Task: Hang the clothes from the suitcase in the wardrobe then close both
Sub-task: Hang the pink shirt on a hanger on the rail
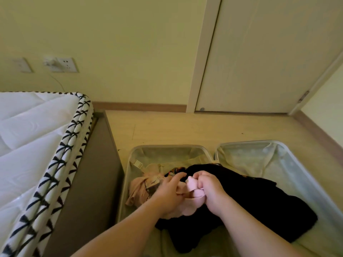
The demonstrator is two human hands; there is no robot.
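Left grip (170,191) and right grip (209,190) both closed on a pink garment (187,208).
The garment is bunched between them, touching a black garment (259,201) heaped in the suitcase (167,146), which lies open in 2 halves on the floor (185,127), just right of the bed (27,136).

Bare forearms (130,225), bare hands (169,194) (211,191)

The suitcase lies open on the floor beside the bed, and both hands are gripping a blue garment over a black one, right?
Almost. In the head view the left hand and right hand grip a pink garment, not a blue one. The suitcase does lie open on the floor beside the bed, with a black garment underneath.
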